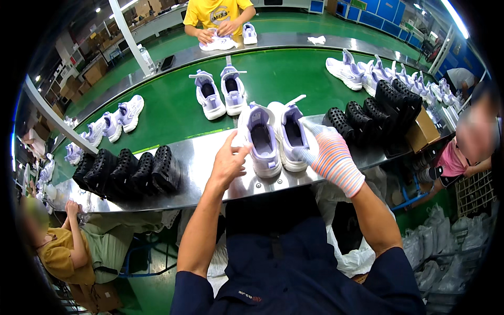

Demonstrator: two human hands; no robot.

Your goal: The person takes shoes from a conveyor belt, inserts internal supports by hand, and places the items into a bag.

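A pair of white and lavender sneakers, a left sneaker [266, 164] and a right sneaker [294, 161], stands upright on the steel ledge before me, heels toward me. My left hand [229, 161] is bare and open beside the left sneaker, its fingers spread and the thumb close to the shoe's side. On my right hand [336, 160] is a striped knit glove. Its thumb reaches to the right sneaker's heel and its outstretched fingers lie along the outer side, thumb and fingers apart. The fingertips are partly hard to make out.
Another sneaker pair [214, 107] stands on the green belt [163, 105] just beyond. Black perforated shoe forms line the ledge at left [126, 170] and right [362, 118]. More sneakers stand at both sides. A person in yellow [218, 13] handles a shoe opposite; others sit left and right.
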